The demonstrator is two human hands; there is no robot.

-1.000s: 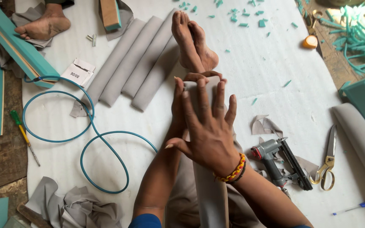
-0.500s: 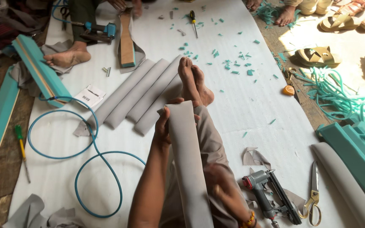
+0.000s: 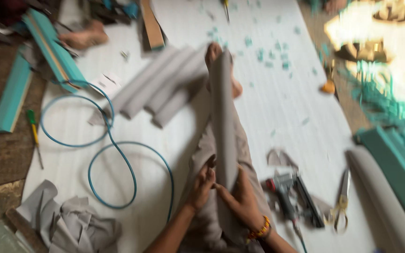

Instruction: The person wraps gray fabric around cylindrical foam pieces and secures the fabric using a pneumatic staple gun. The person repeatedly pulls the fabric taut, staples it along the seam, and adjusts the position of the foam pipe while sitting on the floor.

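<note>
Head view, motion-blurred; items listed L to R. Far L: teal board [image 3: 12, 93] laid on bare floor, a second teal strip [image 3: 55, 49] angled above it. A green-handled screwdriver [image 3: 33, 131] is seen just beside the white floor sheet [image 3: 282, 107]. Blue hose [image 3: 113, 154] is coiled in two loops on the sheet; crumpled grey fabric [image 3: 71, 225] is heaped at bottom L. Four grey covered rolls [image 3: 160, 89] are laid side by side, upper centre-L.

Centre: long grey padded strip [image 3: 223, 122] is stood lengthwise along the person's outstretched legs, its far end by the feet, its near end held betw. both hands. Left hand [image 3: 201, 185] is pressed against the strip's L edge, fingers narrow and curled onto it. Right hand [image 3: 242, 199] is wrapped on the strip's R side near its lower end, fingers closed around it; an orange bead bracelet [image 3: 258, 230] is worn at the wrist.

R of the legs: a grey fabric scrap [image 3: 280, 159], then a staple gun [image 3: 291, 194], then scissors [image 3: 341, 201], all lying on the sheet, apart from the hands. Far R: large grey roll [image 3: 380, 197] is set beside a teal frame [image 3: 399, 164]. Teal snippets are scattered at top; detail there lost to blur & glare.
</note>
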